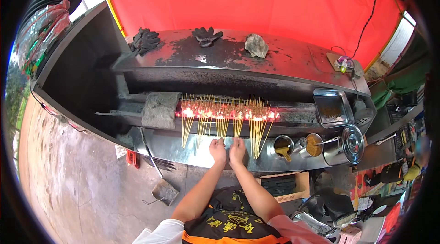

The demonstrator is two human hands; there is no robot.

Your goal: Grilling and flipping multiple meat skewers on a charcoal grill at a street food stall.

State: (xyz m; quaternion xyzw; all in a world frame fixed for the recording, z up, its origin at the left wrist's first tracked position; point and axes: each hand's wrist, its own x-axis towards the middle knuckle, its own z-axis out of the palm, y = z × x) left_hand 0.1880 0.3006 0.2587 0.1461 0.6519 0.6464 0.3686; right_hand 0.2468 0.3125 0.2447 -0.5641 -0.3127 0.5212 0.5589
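Observation:
My left hand [217, 151] is closed on the lower ends of a bundle of thin wooden skewers [222, 128]. Right beside it, my right hand [237, 151] closes round the ends of another skewer bundle [238, 127]. Small pieces of meat [215, 108] on the skewers' far ends lie over glowing coals [189, 113] in a long metal grill [298, 116]. More skewer bundles rest on the grill to either side: some on the left [187, 131], others on the right [256, 138]. Their bare ends stick out over the grill's near metal ledge [172, 145].
On the right stand a metal tray [331, 109], a pot of sauce with a brush [283, 147], a pot of brown powder [313, 145] and a lidded pot [352, 144]. Black gloves [207, 37] and a stone [256, 45] lie behind. A shovel [164, 191] leans at the left.

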